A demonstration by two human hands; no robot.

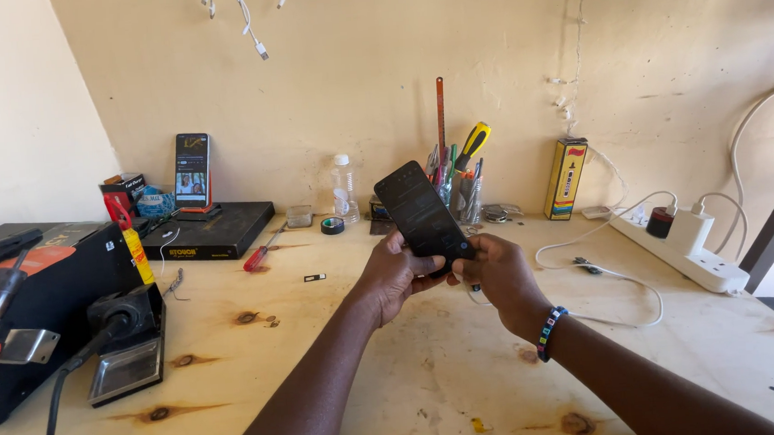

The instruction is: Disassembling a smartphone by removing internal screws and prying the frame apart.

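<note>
Above the middle of the wooden surface (432,367), both sets of fingers curled around the lower end of a dark phone (423,213): left hand (397,275) cupping the bottom edge from below, right hand (498,273) pinching the opposite corner, apparently so that the slab stays tilted up and back toward the head camera, screen side in view and dark. Held clear of the surface rather than rested on it, presumably for free turning between the two grips. Just beyond, a white cable (605,276) snaking from near the right hand to a white power strip (689,248) by the wall, within easy reach. Farther back, a cup of screwdrivers and tools (458,177) stood upright against the wall, a yellow box (566,180) beside it, a clear bottle (344,189) left of it. Off to the left, a second phone (192,170) propped upright with its lit screen facing out, a red-handled screwdriver (259,254) lying loose, a soldering stand (131,345) at the near edge.
</note>
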